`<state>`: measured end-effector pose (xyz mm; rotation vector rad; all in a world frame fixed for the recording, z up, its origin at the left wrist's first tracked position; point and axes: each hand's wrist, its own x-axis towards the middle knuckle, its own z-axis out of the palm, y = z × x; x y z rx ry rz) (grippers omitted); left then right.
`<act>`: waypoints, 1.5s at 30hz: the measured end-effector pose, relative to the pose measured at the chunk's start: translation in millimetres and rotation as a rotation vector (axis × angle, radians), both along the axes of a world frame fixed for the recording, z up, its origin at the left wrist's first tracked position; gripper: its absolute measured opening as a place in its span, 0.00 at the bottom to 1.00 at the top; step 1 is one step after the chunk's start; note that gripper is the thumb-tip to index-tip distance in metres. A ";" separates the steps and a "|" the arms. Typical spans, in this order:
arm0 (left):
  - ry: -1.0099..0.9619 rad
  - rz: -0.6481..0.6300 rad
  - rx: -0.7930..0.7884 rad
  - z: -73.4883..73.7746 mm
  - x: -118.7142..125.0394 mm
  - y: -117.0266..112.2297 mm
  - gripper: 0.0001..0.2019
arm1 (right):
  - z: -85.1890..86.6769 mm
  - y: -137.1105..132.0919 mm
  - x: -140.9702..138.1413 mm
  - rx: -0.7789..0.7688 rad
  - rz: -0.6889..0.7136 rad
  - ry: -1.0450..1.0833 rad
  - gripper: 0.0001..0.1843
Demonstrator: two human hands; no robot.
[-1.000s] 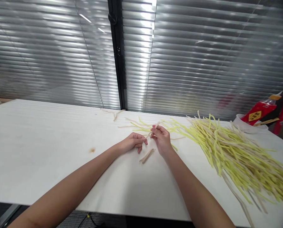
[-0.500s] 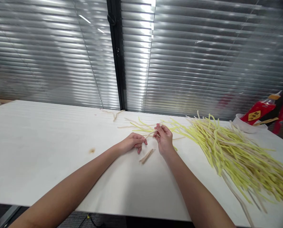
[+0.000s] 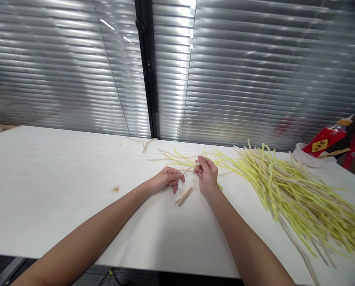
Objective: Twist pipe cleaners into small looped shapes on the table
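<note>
A thin beige pipe cleaner (image 3: 189,168) stretches between my two hands just above the white table. My left hand (image 3: 168,177) pinches one end between thumb and forefinger. The fingers of my right hand (image 3: 206,172) are closed on the other end. Below them, a small bundle of short beige pieces (image 3: 183,196) lies on the tabletop. Behind my hands, several loose yellow pipe cleaners (image 3: 180,162) and beige ones lie spread out, partly hidden by my right hand.
A big heap of yellow and beige pipe cleaners (image 3: 296,190) covers the table's right side. At the back right, a white bowl (image 3: 311,159) has a red bottle (image 3: 324,139) in it. Bent beige pieces (image 3: 147,144) lie near the window blinds (image 3: 243,79).
My right hand has shifted very slightly to the right, away from the left one. My left hand has stayed in place, and both keep hold of the beige pipe cleaner.
</note>
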<state>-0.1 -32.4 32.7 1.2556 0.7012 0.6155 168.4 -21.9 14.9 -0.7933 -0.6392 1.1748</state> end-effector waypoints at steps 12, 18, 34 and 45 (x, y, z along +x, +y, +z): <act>-0.006 0.047 -0.003 -1.5 1.8 -0.2 0.12 | -0.6 0.3 -0.5 0.011 0.003 0.016 0.12; 0.038 0.125 0.009 -0.6 4.6 -2.1 0.14 | 1.8 0.3 1.8 0.020 0.020 0.075 0.12; -0.050 0.335 -0.090 -11.0 4.0 2.7 0.15 | 3.7 -5.7 -3.4 0.057 0.186 -0.127 0.10; -0.131 0.353 -0.113 -11.2 4.0 2.6 0.14 | 4.9 -15.1 -11.2 0.208 0.276 -0.496 0.08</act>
